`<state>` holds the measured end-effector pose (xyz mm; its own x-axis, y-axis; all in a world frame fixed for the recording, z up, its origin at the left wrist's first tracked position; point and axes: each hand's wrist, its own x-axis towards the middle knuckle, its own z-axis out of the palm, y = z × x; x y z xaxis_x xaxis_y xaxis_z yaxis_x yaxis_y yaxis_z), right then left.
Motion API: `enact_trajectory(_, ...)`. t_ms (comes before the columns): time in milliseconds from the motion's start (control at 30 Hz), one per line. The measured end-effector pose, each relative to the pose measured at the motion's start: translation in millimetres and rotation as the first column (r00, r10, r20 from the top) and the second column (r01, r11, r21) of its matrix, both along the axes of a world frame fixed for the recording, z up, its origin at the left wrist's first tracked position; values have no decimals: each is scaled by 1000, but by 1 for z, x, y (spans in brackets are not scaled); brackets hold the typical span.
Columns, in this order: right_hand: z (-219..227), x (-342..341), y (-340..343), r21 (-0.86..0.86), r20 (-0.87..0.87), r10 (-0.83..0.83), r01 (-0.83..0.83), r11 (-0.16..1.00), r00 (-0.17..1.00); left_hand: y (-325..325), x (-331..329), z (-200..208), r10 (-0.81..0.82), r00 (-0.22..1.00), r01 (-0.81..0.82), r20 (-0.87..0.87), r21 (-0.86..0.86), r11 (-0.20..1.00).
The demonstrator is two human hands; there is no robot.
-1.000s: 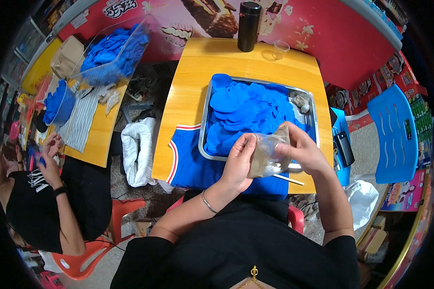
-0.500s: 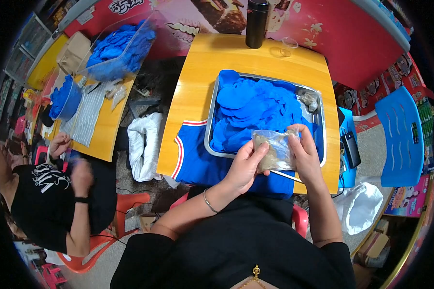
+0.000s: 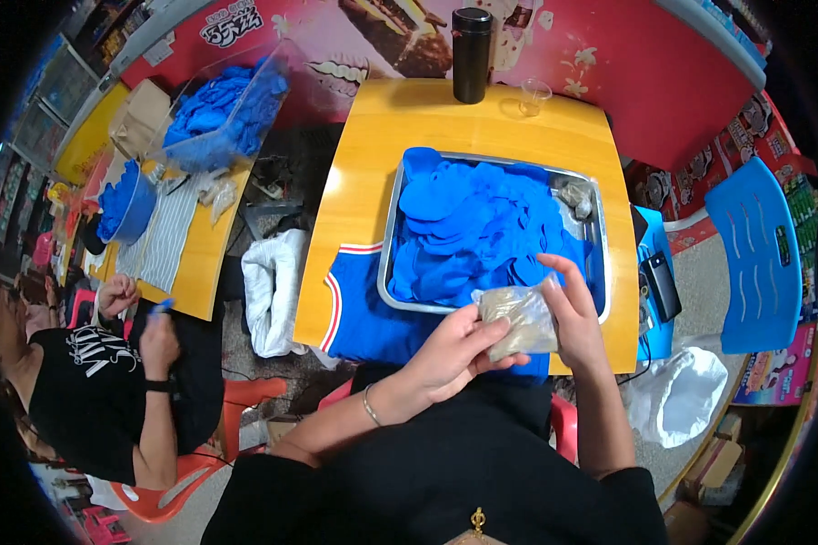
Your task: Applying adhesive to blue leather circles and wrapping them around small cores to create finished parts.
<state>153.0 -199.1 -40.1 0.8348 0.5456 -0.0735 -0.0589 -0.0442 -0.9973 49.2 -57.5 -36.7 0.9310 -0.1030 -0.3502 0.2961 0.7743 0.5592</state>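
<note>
A small clear plastic bag [image 3: 522,320] with tan contents is held up in front of the tray's near edge. My left hand [image 3: 459,350] is closed on the bag's left side, with the thumb over its front. At the bag's right edge is my right hand [image 3: 576,320], its thumb against the plastic and its index finger raised. Behind them, a metal tray [image 3: 602,272] bears a heap of blue cloth pieces [image 3: 482,218], many with rounded edges. More small bags [image 3: 575,196] lie in the tray's far right corner. What fills the held bag is too small to make out.
A blue garment [image 3: 373,309] with red and white trim lies partly under the tray on the yellow table [image 3: 382,109]. A black flask [image 3: 471,56] and clear cup [image 3: 534,95] stand at the back. To the left, a person [image 3: 91,381] sits near bins of blue cloth [image 3: 223,118].
My hands and the bag have come slightly lower and nearer to me. My right index finger has lifted from the bag. The view has shifted a little; the neighbouring person's hands have moved.
</note>
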Motion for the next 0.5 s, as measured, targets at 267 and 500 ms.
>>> enact_trajectory(267, 6, -3, -3, 35, -127, -35, 40, 999, 991, -13, -7, -21, 76, 993, -93, 90, 203, 975)
enact_trajectory(500, -14, -17, -5, -39, -119, 94, -99, 994, 989, -7, -8, -25, 230, 958, -267, 170, 240, 933)
